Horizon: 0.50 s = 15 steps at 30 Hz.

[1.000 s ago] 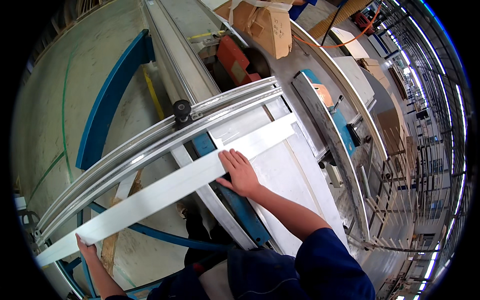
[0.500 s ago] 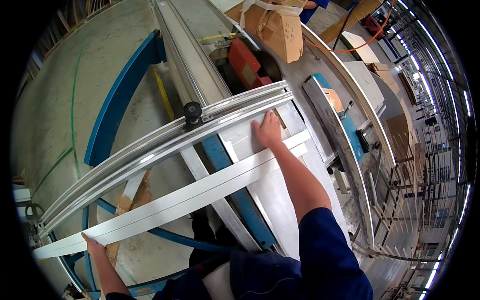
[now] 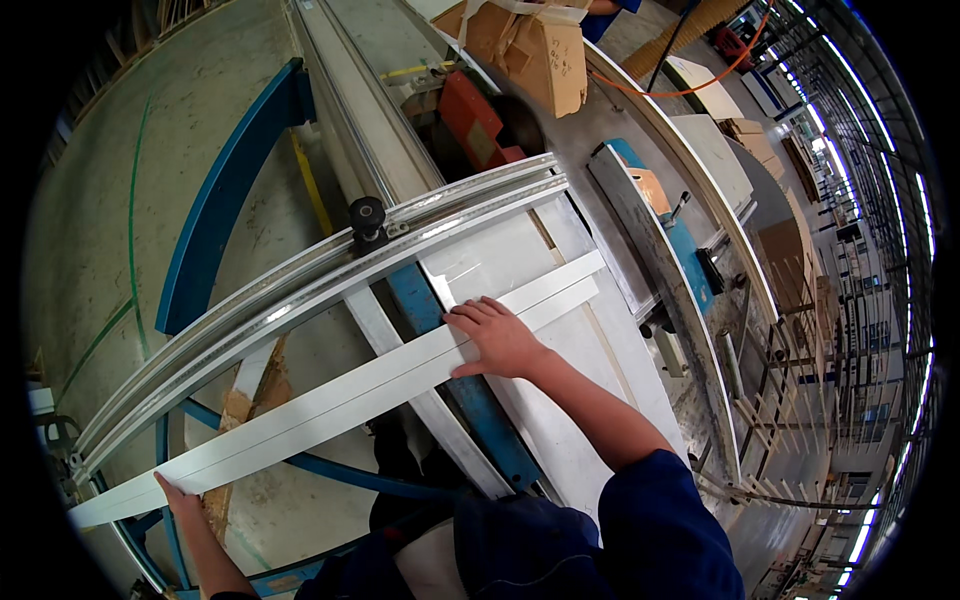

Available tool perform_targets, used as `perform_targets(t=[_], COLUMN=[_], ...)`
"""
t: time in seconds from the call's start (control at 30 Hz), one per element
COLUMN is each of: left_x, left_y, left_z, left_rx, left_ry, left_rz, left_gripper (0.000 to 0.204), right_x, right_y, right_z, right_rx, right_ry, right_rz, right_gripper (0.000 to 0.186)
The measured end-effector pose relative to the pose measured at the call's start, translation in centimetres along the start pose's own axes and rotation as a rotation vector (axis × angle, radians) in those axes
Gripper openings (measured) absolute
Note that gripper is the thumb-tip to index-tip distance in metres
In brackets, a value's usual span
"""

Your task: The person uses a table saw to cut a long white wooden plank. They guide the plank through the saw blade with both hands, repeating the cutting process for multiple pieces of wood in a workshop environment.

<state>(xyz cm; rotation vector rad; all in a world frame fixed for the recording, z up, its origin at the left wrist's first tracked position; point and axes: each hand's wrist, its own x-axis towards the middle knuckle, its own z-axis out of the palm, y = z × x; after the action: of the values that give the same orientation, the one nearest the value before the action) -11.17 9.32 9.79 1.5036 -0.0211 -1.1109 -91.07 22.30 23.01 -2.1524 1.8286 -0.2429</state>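
Observation:
A long white board [image 3: 330, 412], marked by a thin line along its length, slants across the metal frame of a saw table. Its right end lies over the pale tabletop [image 3: 475, 262]. My left hand [image 3: 178, 497] grips the near edge close to the left end, thumb on top and the other fingers hidden beneath. Around the board right of its middle is my right hand [image 3: 495, 342], fingers over the far edge and thumb by the near one. Beyond the board runs an aluminium fence [image 3: 290, 300] with a black knob [image 3: 367, 214] on it.
A blue curved arm [image 3: 225, 200] stands over the floor at the left. Behind the fence are a red guard [image 3: 478, 118] and a torn cardboard box [image 3: 552, 62]. At the right, a blue machine part [image 3: 690, 265] sits beside a long rail. Wooden pieces [image 3: 240, 408] show below the frame.
My right hand has come back from the tabletop near the fence and closed around the board. My left hand keeps its hold at the left end. The view has shifted slightly.

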Motion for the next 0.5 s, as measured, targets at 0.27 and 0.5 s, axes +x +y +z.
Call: perform_targets(t=[0.27,0.5], left_x=[-5.9,-0.5], left_y=[0.3,0.6], left_z=[3.4,-2.8], left_rx=[-0.055,0.064], left_ry=[0.031,-0.045], left_rz=[0.016,0.194], left_gripper=[0.081,0.087], right_x=[-2.5,-6.8], right_y=[4.1,11.4], right_z=[-4.7,-8.2], right_rx=[-0.074,-0.201], right_ry=[-0.085,-0.025], right_rz=[0.102,0.226], right_gripper=[0.074,0.065])
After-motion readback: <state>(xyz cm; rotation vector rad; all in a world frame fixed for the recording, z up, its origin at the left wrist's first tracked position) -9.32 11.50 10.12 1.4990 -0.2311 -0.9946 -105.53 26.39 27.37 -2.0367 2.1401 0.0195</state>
